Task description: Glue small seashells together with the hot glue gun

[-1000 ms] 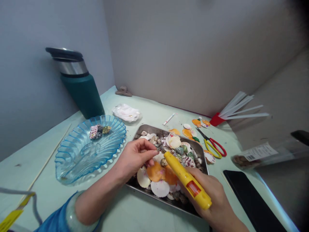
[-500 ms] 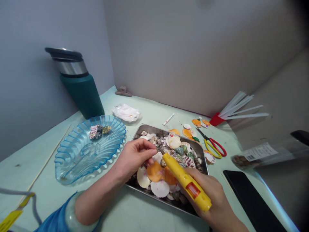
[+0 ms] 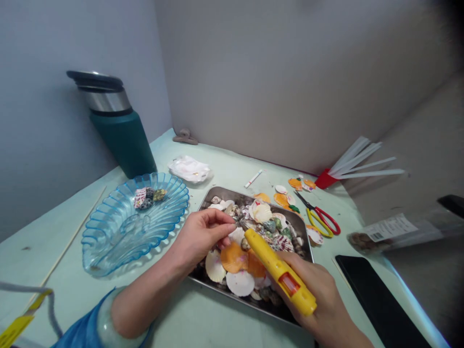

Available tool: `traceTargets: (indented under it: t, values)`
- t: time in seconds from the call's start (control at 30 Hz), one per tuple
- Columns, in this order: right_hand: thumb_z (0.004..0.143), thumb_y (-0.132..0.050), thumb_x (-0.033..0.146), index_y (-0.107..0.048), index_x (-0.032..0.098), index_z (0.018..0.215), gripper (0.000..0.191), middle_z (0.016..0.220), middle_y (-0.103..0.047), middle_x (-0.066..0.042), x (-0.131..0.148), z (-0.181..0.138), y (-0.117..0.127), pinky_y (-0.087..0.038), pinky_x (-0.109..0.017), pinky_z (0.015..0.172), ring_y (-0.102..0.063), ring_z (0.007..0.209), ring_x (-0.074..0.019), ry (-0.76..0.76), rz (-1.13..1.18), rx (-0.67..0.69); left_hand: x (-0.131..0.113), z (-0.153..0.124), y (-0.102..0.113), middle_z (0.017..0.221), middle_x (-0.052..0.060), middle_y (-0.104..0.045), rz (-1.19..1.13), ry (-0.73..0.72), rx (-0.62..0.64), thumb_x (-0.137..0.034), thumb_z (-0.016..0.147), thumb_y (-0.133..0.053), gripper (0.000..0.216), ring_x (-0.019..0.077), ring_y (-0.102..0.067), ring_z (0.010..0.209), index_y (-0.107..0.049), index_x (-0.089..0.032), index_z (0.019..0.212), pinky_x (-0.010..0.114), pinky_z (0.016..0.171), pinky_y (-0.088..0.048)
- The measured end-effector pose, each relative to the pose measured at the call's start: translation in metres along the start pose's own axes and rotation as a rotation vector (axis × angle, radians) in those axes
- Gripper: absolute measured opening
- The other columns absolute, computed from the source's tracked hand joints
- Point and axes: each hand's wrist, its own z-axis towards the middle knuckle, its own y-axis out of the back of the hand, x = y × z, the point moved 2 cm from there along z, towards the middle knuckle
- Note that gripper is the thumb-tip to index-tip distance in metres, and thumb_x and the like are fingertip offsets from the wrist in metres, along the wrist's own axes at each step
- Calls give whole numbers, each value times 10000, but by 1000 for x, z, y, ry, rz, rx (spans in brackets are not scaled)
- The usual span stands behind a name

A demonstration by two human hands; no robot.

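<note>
My right hand is wrapped round a yellow glue gun, its front end pointing up and left over a metal tray. Close to that front end, my left hand pinches thumb against forefinger; whatever sits between the fingertips is too small to make out. Many seashells fill the tray below both hands, among them an orange shell, a white scallop shell and a pale scallop shell. My right hand and the glue gun hide part of the tray's right side.
Left is a blue shell-shaped dish holding a few shells, with a green flask behind. Scissors, a red cup of glue sticks, a plastic bag and a black flat object lie right. A thin stick lies left.
Almost nothing differs. Both hands, the glue gun and the shells keep practically the same places.
</note>
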Motion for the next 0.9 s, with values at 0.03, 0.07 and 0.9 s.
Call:
traceTargets:
  t: [0.03,0.07,0.9]
  values:
    - [871,-538,220,-546,194,1073,204,843,-720,-32,0,0,0,-526,-201,550,-687,621,-142,1,-2,1,0,0,0,519,-33,-591,0,2,-4,-258,635,-728,175,79,-523,448,-629,-142,721,194,478,-419]
    - [875,-532,224,-544,194,1076,203,846,-722,-34,0,0,0,-528,-204,554,-691,631,-147,6,-6,-2,0,0,0,516,-32,-591,-1,3,-7,-259,631,-731,178,80,-523,448,-629,-141,717,193,476,-416]
    - [894,-521,236,-540,198,1083,194,854,-730,-40,2,3,1,-535,-206,557,-701,629,-150,56,-2,-18,0,1,-1,488,-43,-582,0,14,9,-231,659,-704,144,71,-516,435,-614,-137,721,178,466,-407]
